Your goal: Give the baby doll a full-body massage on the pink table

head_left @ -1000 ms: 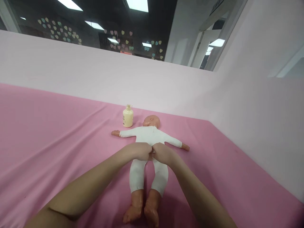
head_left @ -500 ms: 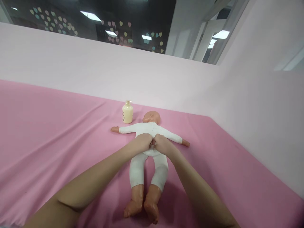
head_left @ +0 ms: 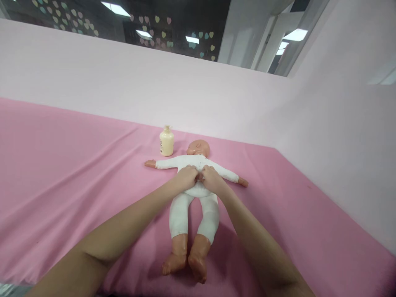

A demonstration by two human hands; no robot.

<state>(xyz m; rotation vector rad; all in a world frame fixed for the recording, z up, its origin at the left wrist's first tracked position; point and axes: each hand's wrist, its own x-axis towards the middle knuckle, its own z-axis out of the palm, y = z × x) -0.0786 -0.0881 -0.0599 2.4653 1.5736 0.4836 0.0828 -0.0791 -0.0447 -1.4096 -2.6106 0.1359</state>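
Note:
A baby doll (head_left: 198,192) in a white cloth body lies stretched out on the pink sheet, its head away from me and its bare feet toward me. Its arms are spread to both sides and its head is turned to the left. My left hand (head_left: 187,177) is curled into a fist on the doll's torso. Close beside it, my right hand (head_left: 211,180) is closed in the same way, with a narrow gap between the two. Both rest around the belly and lower chest. Nothing shows in either fist, though the undersides are hidden.
A cream pump bottle (head_left: 167,142) stands upright beyond the doll's outstretched left-side arm. The pink sheet (head_left: 77,165) covers the surface up to a white wall (head_left: 139,86). Above it is a dark window (head_left: 173,24) with heart stickers. Another wall (head_left: 346,136) rises on the right.
Both fists have slid slightly up the doll's torso toward its chest, and the gap between them is a little wider. The whole scene sits a bit higher in view; doll and bottle stay put.

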